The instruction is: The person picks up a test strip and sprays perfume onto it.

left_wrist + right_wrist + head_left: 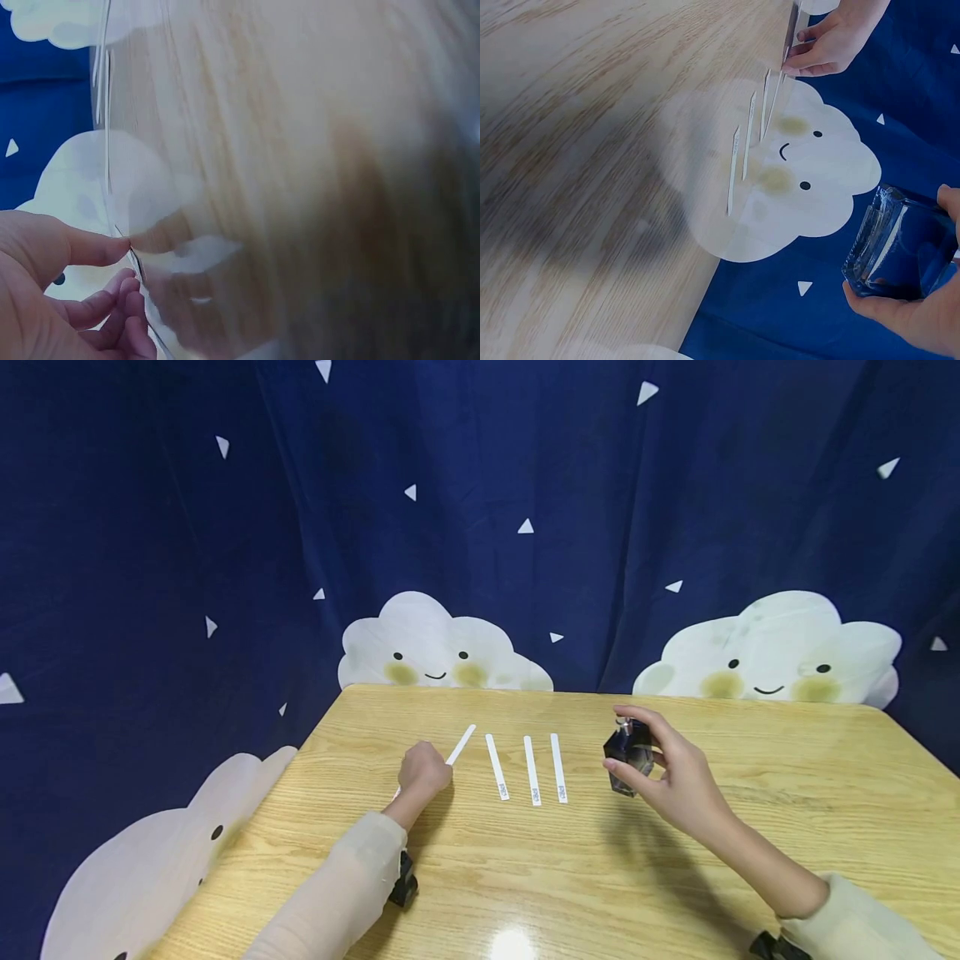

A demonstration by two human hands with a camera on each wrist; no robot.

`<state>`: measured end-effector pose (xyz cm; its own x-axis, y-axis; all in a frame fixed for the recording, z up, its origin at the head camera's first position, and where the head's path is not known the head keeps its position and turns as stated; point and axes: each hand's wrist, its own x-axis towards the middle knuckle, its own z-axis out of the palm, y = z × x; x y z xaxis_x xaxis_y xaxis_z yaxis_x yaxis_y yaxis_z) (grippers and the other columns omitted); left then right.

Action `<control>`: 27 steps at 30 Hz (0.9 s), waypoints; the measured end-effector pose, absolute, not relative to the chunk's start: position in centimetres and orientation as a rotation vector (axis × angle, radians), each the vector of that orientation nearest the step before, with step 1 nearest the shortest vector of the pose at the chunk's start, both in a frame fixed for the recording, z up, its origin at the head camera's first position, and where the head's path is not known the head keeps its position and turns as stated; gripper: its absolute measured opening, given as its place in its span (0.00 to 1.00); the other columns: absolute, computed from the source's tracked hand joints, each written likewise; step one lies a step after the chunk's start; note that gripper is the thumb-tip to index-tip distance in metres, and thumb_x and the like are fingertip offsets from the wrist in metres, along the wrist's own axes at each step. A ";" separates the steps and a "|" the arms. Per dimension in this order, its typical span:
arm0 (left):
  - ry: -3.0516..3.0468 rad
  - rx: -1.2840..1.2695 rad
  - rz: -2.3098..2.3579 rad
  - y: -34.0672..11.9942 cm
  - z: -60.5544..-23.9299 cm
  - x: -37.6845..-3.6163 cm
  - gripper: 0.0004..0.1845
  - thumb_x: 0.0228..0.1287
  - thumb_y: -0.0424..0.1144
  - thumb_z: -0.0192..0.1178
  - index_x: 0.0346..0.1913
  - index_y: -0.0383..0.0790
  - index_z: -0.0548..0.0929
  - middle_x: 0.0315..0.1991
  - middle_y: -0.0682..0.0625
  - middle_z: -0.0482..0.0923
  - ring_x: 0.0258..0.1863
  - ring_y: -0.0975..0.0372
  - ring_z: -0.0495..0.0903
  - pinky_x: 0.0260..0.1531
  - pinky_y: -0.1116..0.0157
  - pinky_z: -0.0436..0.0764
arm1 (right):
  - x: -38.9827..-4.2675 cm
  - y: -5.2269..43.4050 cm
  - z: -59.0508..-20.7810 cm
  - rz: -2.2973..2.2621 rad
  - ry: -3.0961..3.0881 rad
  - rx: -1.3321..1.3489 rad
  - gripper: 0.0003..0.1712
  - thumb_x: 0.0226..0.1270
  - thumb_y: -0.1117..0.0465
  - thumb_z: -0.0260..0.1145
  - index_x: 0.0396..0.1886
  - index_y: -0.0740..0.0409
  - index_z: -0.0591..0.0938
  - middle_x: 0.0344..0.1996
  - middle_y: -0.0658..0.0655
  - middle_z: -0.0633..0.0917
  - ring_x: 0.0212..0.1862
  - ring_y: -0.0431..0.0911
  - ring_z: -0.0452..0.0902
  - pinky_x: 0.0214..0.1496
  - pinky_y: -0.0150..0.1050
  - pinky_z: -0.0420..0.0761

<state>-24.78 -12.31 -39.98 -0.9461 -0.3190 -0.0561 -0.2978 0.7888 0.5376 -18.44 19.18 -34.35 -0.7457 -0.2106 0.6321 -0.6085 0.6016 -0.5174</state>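
On the light wooden table (675, 860), the person's left hand (423, 772) rests with its fingers curled, pinching the near end of a thin white paper strip (461, 745) that angles away toward the back of the table. The left wrist view shows the thumb and fingers (97, 247) closed on the strip's edge just above the wood. Just to the right of that strip lie three more narrow white paper strips (531, 768), side by side, apart from one another, each with small print at its near end.

Further right, the right hand (667, 772) holds a small dark faceted glass bottle (628, 753) with a silver spray top, lifted above the table. The thumb sits under the bottle and the fingers arch over its top, so the hand is wrapped firmly around it. From the right wrist view the bottle (896, 247) looks clear and bluish, gripped between fingertips.

Behind the table hangs a dark blue cloth backdrop (150, 527) printed with small white triangles and smiling white clouds (438, 647). Both forearms wear pale beige sleeves (337, 893).
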 end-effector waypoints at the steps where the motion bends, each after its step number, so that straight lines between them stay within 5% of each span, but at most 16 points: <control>1: -2.936 0.511 -0.863 -12.3 -40.0 -24.8 0.15 0.52 0.28 0.59 0.13 0.42 0.70 0.15 0.51 0.67 0.14 0.62 0.64 0.09 0.71 0.62 | -18.4 19.2 -34.3 1.018 -2.313 0.645 0.37 0.52 0.65 0.75 0.64 0.50 0.73 0.58 0.56 0.80 0.51 0.23 0.71 0.43 0.45 0.88; 17: -2.952 0.553 -0.831 -12.0 -39.9 -24.9 0.04 0.52 0.28 0.58 0.23 0.36 0.78 0.21 0.48 0.71 0.18 0.59 0.68 0.12 0.68 0.67 | -18.4 19.2 -34.4 1.009 -2.302 0.656 0.38 0.51 0.65 0.76 0.63 0.52 0.73 0.58 0.56 0.80 0.52 0.23 0.71 0.43 0.41 0.88; 27: -2.949 0.505 -0.841 -12.1 -39.8 -24.6 0.13 0.52 0.27 0.58 0.16 0.41 0.70 0.19 0.50 0.69 0.17 0.61 0.66 0.12 0.69 0.66 | -18.3 19.1 -34.4 1.020 -2.310 0.659 0.38 0.51 0.66 0.76 0.63 0.52 0.73 0.58 0.57 0.80 0.52 0.28 0.73 0.44 0.44 0.88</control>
